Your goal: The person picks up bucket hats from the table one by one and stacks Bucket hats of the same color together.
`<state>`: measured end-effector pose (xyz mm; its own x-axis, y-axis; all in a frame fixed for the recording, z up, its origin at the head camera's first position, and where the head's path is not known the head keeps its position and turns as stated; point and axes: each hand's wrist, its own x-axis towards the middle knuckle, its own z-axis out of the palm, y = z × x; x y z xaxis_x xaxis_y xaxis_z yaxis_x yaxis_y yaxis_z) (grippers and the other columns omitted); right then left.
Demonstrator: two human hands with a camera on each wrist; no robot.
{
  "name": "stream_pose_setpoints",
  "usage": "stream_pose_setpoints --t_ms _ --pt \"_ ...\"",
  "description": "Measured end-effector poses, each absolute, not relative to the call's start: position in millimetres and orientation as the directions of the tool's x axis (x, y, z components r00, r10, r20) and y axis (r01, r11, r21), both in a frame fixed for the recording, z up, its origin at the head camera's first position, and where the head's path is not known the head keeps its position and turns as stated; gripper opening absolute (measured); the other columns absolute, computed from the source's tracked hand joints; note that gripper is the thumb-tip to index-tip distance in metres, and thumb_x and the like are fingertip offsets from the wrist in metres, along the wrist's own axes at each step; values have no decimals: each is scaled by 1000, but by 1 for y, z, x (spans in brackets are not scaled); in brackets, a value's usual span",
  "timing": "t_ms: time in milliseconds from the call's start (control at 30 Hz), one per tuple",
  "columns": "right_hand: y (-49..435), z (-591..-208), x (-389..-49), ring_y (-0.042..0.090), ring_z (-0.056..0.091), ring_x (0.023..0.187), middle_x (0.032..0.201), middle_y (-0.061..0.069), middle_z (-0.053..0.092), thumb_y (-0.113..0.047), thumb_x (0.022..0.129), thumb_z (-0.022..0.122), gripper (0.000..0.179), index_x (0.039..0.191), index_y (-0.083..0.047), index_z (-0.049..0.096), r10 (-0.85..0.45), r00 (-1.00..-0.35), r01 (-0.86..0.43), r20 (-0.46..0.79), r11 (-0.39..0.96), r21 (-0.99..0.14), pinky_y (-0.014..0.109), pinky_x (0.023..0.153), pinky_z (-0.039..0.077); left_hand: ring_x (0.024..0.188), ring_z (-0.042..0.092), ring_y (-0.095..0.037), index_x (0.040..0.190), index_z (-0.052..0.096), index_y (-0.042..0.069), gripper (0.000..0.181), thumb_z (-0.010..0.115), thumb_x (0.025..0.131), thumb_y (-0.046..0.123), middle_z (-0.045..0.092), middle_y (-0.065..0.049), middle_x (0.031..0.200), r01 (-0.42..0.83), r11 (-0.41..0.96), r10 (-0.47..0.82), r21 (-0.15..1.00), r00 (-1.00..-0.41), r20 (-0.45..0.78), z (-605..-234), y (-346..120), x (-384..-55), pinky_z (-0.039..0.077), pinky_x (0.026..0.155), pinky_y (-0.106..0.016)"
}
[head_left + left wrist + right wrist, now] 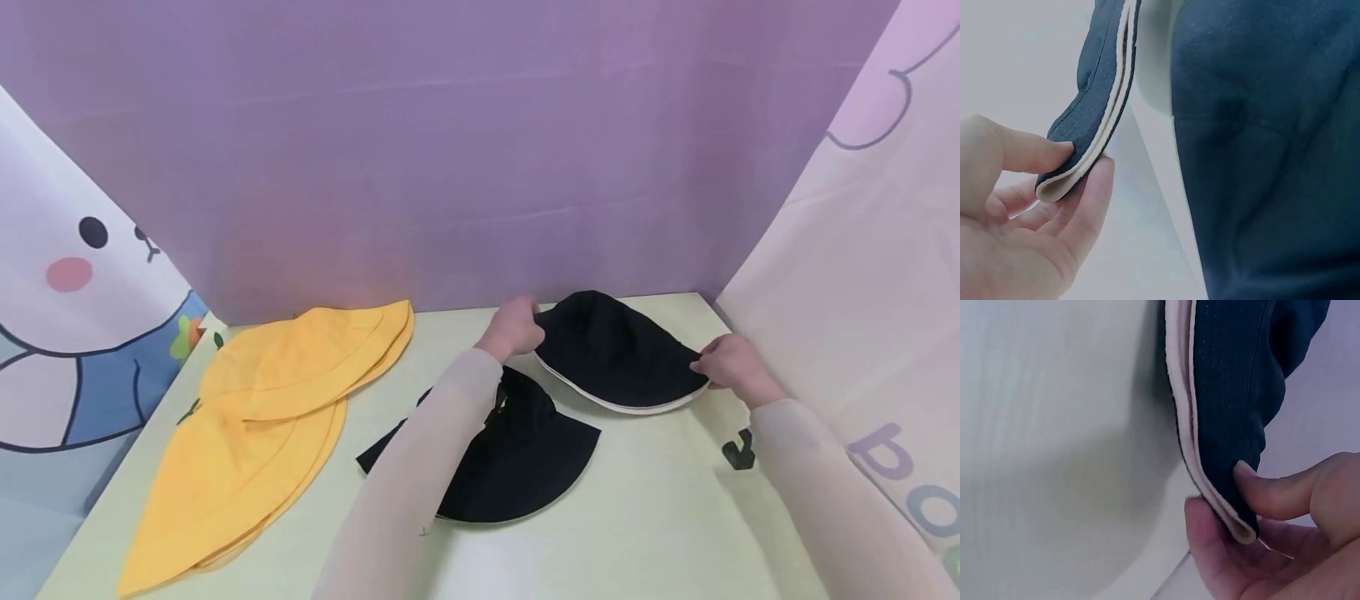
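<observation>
A black bucket hat [615, 354] with a pale edge is folded flat and held by both hands at the back right of the table. My left hand [513, 329] pinches one end of its brim [1079, 147] between thumb and fingers. At the opposite end, my right hand [738, 367] pinches the folded brim [1213, 494] the same way. A second black hat [525, 454] lies on the table in front, partly hidden by my left forearm. To the left, two yellow hats [315, 358] lie folded and overlapping, the rear one on top of the nearer one [217, 483].
A small black object [738, 450] shows beside my right sleeve. The pale table [637, 533] meets a purple cloth wall [480, 167] at the back. Printed cloth panels stand at the left [90, 333] and right [885, 292].
</observation>
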<state>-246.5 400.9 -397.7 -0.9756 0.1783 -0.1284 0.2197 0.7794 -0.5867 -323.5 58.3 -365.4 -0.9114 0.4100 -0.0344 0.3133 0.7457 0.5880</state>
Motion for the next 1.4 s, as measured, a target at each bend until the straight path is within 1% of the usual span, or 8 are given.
stream_pose_setpoints --t_ms 33,67,167,400,633,867,1200,1400 --pt "401 -396 -247 18 69 61 105 32 58 -7 89 68 37 110 20 55 181 -975 221 -127 762 -609 37 65 60 103 54 -23 127 59 2 36 54 92 2 61 -10 128 326 741 416 587 -909 -22 -363 56 -324 47 90 -35" --pt "400 -395 -247 17 69 60 105 31 57 -7 89 68 38 112 21 54 180 -976 219 -126 746 -628 36 64 60 107 55 -25 129 59 2 38 54 91 2 61 -12 131 331 734 424 592 -905 -19 -362 53 -324 47 93 -37" --pt "396 -391 -247 14 69 60 105 29 57 -6 89 69 40 115 21 53 159 -980 199 -122 705 -681 33 64 60 108 57 -29 124 61 0 34 55 91 2 63 -14 126 353 707 442 612 -897 6 -357 39 -326 47 95 -40" --pt "369 -371 -247 14 72 68 122 33 53 -10 94 69 45 123 20 52 58 -991 128 -121 679 -723 33 72 60 107 59 -31 118 61 0 30 58 89 4 64 -16 119 365 722 441 588 -897 16 -339 -6 -322 48 95 -43" --pt "328 -359 -250 9 69 72 105 17 63 -6 94 69 42 123 20 53 -40 -991 81 -130 599 -797 33 74 60 97 59 -29 118 58 4 27 61 92 9 63 -14 117 316 757 408 572 -912 -36 -339 -61 -306 51 81 -42" --pt "295 -355 -249 11 67 73 98 16 60 -2 93 69 34 115 19 55 -143 -983 12 -119 588 -809 34 71 60 73 65 -22 108 56 4 20 62 90 9 67 -13 96 278 757 391 591 -918 -69 -344 -105 -280 51 67 -37" --pt "267 -357 -233 17 66 71 86 11 62 0 92 70 17 104 11 62 -215 -968 -33 -129 617 -786 40 71 60 70 65 -18 123 54 4 34 61 91 4 61 -12 97 209 713 381 670 -917 -120 -354 -140 -243 51 65 -35" --pt "261 -363 -215 20 67 68 85 10 64 -1 92 71 14 100 7 63 -227 -965 -51 -128 647 -761 43 71 59 70 67 -21 121 53 5 32 62 90 3 61 -11 94 216 686 400 695 -909 -112 -361 -148 -224 50 65 -35"
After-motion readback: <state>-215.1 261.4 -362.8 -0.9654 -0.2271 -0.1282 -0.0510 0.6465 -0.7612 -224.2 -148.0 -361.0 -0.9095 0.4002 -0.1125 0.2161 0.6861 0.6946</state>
